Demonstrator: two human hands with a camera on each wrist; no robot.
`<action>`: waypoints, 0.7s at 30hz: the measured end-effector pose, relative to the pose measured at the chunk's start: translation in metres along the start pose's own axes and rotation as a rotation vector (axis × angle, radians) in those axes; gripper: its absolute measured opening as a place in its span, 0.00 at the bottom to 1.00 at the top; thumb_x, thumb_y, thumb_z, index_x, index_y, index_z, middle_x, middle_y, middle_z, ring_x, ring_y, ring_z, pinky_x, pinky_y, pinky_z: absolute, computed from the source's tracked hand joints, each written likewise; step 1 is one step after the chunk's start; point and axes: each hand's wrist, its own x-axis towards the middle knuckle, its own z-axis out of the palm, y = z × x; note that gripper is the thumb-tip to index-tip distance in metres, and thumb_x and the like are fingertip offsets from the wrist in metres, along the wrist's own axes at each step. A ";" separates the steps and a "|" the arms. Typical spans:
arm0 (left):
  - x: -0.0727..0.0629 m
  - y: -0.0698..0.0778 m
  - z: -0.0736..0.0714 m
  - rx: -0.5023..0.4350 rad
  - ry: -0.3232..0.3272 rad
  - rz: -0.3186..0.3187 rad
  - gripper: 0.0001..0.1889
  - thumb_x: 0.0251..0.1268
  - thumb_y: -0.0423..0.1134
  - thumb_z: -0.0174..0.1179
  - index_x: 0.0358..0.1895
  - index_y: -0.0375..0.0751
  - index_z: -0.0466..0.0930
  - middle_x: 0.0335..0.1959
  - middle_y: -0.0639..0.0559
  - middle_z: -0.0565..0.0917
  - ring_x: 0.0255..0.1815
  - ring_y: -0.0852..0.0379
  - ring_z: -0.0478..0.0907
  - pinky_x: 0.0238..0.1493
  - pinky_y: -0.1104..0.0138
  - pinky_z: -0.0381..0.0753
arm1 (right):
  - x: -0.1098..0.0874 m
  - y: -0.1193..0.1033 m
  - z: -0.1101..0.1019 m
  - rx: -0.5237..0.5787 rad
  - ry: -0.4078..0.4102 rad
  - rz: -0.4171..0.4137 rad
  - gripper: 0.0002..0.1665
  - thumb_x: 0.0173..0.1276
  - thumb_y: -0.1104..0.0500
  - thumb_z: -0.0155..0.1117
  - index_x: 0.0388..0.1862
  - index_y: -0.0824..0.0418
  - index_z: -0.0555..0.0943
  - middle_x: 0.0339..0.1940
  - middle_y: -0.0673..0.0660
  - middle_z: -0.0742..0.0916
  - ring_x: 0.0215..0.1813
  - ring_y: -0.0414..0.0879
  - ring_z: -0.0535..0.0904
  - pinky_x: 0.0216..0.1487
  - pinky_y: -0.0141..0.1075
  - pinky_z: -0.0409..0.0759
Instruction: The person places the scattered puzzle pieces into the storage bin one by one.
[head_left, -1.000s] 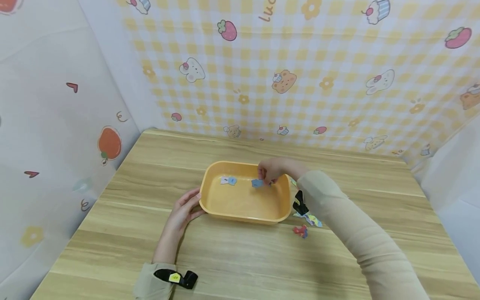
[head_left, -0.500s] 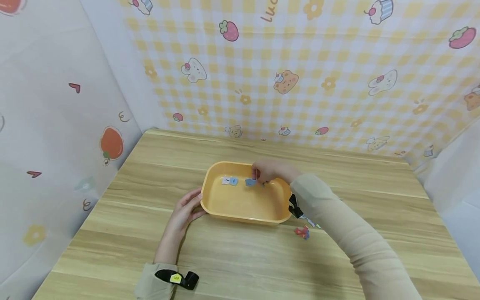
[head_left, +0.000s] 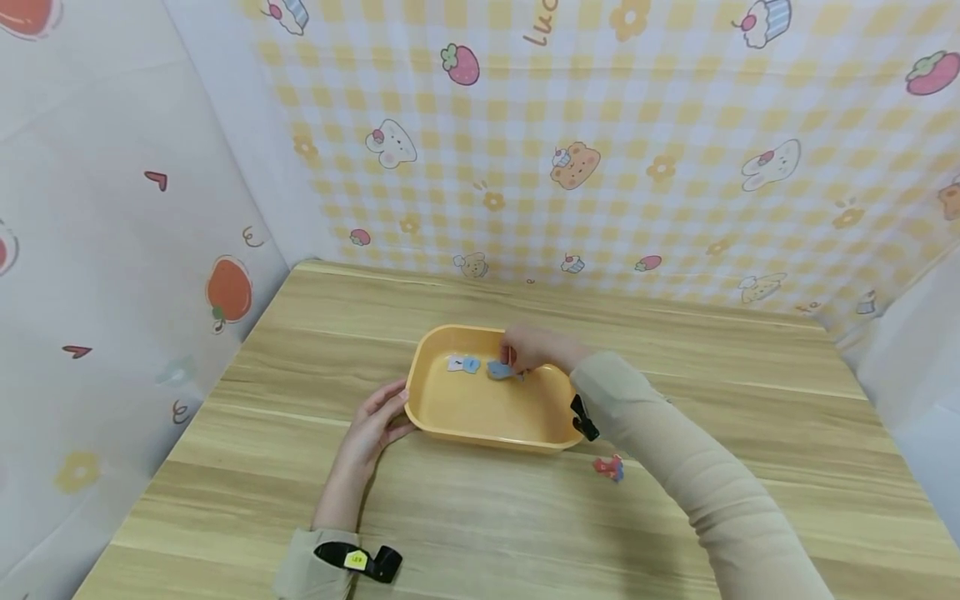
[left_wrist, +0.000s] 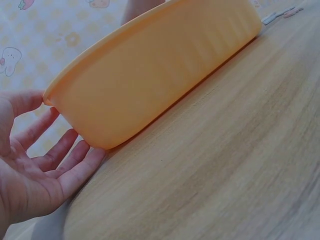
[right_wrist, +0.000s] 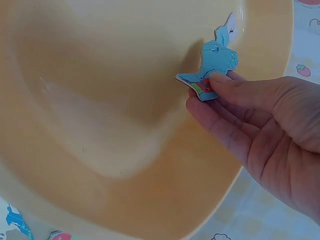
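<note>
A shallow yellow plastic basin (head_left: 491,418) sits on the wooden table. My left hand (head_left: 375,423) holds its left end, thumb at the rim (left_wrist: 52,85) and the other fingers spread against the outer wall. Inside the basin, my right hand (head_left: 528,348) pinches a blue jigsaw puzzle piece (right_wrist: 216,59) with red and green at its lower end. The thumb lies on the printed face and the fingers are behind it. Just left of it, a pale pink and light blue pair of pieces (head_left: 463,364) lies on the basin floor, by the back wall.
A red and blue puzzle piece (head_left: 608,467) lies on the table, to the right of the basin's front corner. Outside the basin's rim, the right wrist view shows a blue-and-white piece (right_wrist: 19,220). A patterned cloth (head_left: 495,125) hangs behind the table.
My right hand has moved left inside the basin with the blue puzzle piece, closer to the pair lying there. My left hand keeps its hold on the basin's end.
</note>
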 end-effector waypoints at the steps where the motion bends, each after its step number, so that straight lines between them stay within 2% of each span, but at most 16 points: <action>1: 0.000 0.000 0.000 -0.001 -0.002 -0.001 0.26 0.64 0.43 0.54 0.63 0.36 0.64 0.62 0.42 0.69 0.46 0.62 0.78 0.48 0.63 0.82 | 0.000 0.000 0.001 0.002 0.001 0.002 0.09 0.56 0.71 0.63 0.38 0.68 0.80 0.34 0.60 0.84 0.27 0.41 0.75 0.25 0.24 0.76; 9: 0.000 -0.001 0.002 0.004 -0.012 0.002 0.26 0.65 0.43 0.53 0.63 0.36 0.63 0.62 0.42 0.68 0.48 0.61 0.77 0.50 0.63 0.81 | 0.002 0.000 0.008 -0.007 0.010 0.014 0.11 0.60 0.72 0.58 0.42 0.68 0.79 0.39 0.62 0.84 0.31 0.43 0.77 0.26 0.24 0.75; 13: 0.000 -0.001 0.002 0.008 -0.008 -0.002 0.26 0.65 0.43 0.53 0.63 0.37 0.64 0.61 0.43 0.69 0.46 0.63 0.77 0.49 0.63 0.81 | 0.015 0.009 0.014 0.006 0.000 0.039 0.12 0.60 0.72 0.57 0.44 0.67 0.79 0.42 0.62 0.83 0.37 0.46 0.79 0.30 0.29 0.79; 15: 0.000 -0.001 0.002 0.010 -0.006 -0.004 0.26 0.65 0.43 0.53 0.63 0.37 0.64 0.61 0.43 0.69 0.46 0.63 0.78 0.49 0.64 0.81 | 0.019 0.012 0.018 -0.011 0.015 0.013 0.13 0.62 0.70 0.56 0.46 0.67 0.78 0.43 0.60 0.83 0.39 0.46 0.78 0.33 0.31 0.80; 17: 0.001 0.000 0.002 0.009 -0.003 -0.006 0.26 0.65 0.43 0.54 0.63 0.37 0.64 0.61 0.43 0.69 0.46 0.63 0.78 0.49 0.63 0.81 | 0.043 0.039 0.032 -0.023 0.051 -0.074 0.12 0.61 0.68 0.57 0.44 0.64 0.78 0.41 0.57 0.83 0.37 0.44 0.77 0.32 0.31 0.79; 19: 0.001 0.000 0.002 0.008 0.000 -0.008 0.26 0.65 0.43 0.54 0.63 0.37 0.64 0.61 0.44 0.69 0.46 0.63 0.78 0.49 0.64 0.81 | 0.053 0.049 0.037 -0.032 0.046 -0.094 0.12 0.61 0.66 0.59 0.45 0.61 0.78 0.40 0.55 0.83 0.39 0.43 0.77 0.36 0.30 0.79; 21: 0.001 0.000 0.002 0.008 -0.001 -0.006 0.26 0.65 0.43 0.53 0.63 0.37 0.63 0.61 0.43 0.69 0.47 0.63 0.78 0.49 0.64 0.81 | 0.054 0.050 0.037 -0.029 0.035 -0.085 0.12 0.61 0.65 0.59 0.45 0.61 0.78 0.41 0.55 0.83 0.41 0.44 0.78 0.41 0.32 0.79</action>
